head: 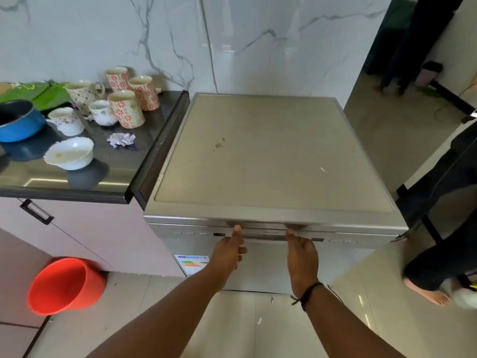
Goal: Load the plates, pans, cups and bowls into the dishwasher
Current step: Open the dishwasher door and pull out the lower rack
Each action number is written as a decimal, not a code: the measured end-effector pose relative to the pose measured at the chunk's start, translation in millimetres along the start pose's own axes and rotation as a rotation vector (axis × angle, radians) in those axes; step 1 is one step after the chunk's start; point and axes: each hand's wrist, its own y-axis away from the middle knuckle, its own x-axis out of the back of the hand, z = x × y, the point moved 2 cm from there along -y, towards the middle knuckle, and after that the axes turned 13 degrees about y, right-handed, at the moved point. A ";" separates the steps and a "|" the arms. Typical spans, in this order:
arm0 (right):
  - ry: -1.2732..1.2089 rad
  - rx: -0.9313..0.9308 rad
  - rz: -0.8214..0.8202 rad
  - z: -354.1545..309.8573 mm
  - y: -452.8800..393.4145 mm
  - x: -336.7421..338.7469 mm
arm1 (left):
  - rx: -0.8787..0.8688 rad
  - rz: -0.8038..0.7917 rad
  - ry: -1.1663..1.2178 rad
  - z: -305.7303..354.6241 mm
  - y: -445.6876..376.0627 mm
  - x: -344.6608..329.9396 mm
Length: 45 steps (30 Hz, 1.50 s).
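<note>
On the dark counter (108,174) stand three tall flower-patterned mugs (126,109), three shorter handled cups (103,112), one white scalloped bowl (69,153), one blue pan (19,120) and one crumpled paper wad (121,139). There is one silver dishwasher (273,156), one orange bucket (65,285) on the floor, and two hands, the left hand (228,250) and the right hand (302,257).
</note>
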 end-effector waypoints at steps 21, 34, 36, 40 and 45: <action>-0.581 -0.158 -0.247 13.7 -27.2 -7.4 | 0.190 -0.068 0.928 -20.0 -15.2 -53.5; -0.365 -0.178 -0.085 14.1 -18.8 -9.8 | 0.210 0.058 0.869 -17.9 -18.2 -57.6; -0.326 -0.196 -0.029 16.1 -14.2 -9.1 | 0.205 0.099 0.853 -18.5 -15.5 -61.8; -0.212 -0.258 0.044 37.6 7.5 -0.6 | 0.188 0.251 0.764 -42.9 5.8 -72.2; -0.030 -0.259 -0.026 73.3 39.7 27.9 | 0.243 0.303 0.588 -79.3 46.4 -56.6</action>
